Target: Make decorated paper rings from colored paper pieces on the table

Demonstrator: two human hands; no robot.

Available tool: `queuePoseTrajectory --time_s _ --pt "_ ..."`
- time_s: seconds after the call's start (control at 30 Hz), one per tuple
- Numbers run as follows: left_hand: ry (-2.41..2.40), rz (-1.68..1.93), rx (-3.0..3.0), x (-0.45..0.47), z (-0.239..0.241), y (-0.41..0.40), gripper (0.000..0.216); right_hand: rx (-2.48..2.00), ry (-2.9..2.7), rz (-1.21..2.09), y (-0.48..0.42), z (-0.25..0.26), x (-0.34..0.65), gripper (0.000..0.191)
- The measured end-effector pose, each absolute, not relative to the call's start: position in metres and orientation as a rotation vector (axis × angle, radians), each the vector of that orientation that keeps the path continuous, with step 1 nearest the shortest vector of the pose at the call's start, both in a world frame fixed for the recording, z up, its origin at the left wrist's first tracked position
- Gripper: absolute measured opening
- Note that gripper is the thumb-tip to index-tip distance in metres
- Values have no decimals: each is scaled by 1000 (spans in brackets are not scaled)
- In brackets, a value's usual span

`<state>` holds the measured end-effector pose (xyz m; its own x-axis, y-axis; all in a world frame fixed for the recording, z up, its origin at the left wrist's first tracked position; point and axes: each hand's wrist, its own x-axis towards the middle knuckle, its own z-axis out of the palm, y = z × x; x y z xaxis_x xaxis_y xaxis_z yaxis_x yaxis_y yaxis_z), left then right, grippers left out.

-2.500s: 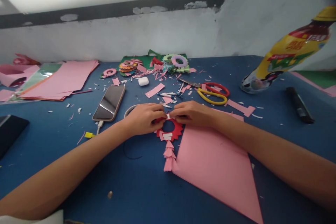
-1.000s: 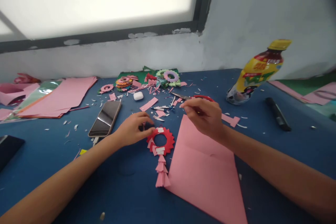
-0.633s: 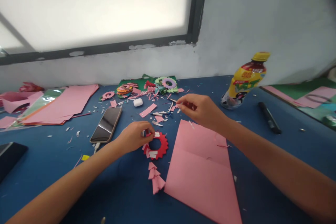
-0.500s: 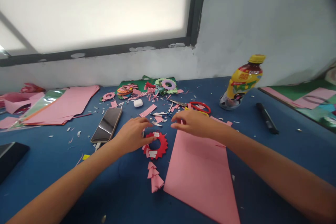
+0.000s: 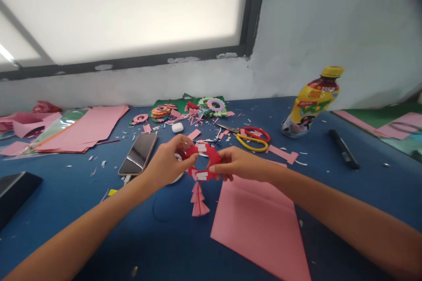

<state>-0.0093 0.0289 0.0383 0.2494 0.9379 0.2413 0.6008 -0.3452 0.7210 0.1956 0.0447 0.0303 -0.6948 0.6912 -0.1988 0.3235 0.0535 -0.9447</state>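
Head view: the left hand (image 5: 168,164) pinches a red paper ring (image 5: 214,156) at 9 o'clock, the right hand (image 5: 237,166) at 3 o'clock. A pink tassel (image 5: 198,195) hangs at 6 o'clock.

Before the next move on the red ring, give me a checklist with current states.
1. Grip on red paper ring, left hand and right hand pinching opposite sides: ok.
2. View of white tape strips on it, facing the camera: ok.
3. Join of pink tassel to the ring: cannot tell.
4. Clearance of scissors from both hands: ok.
5. Clearance of phone, untouched beside the left wrist: ok.
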Motion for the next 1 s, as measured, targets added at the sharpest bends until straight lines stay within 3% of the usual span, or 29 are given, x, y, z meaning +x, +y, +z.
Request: queuePoseTrajectory --time_s 0.1,0.17,0.47,1.0 --pt "1188 948 1605 -7 45 25 44 -1015 -1758 1707 41 38 194 24" --pt "1061 888 1454 -4 50 22 47 -1018 -1661 1681 40 43 195 23" --pt "1008 938 1377 0 59 7 12 -924 -1639 1577 28 54 194 24" --pt "1169 835 1544 7 62 -10 13 -1047 -1776 1416 2 50 183 11"
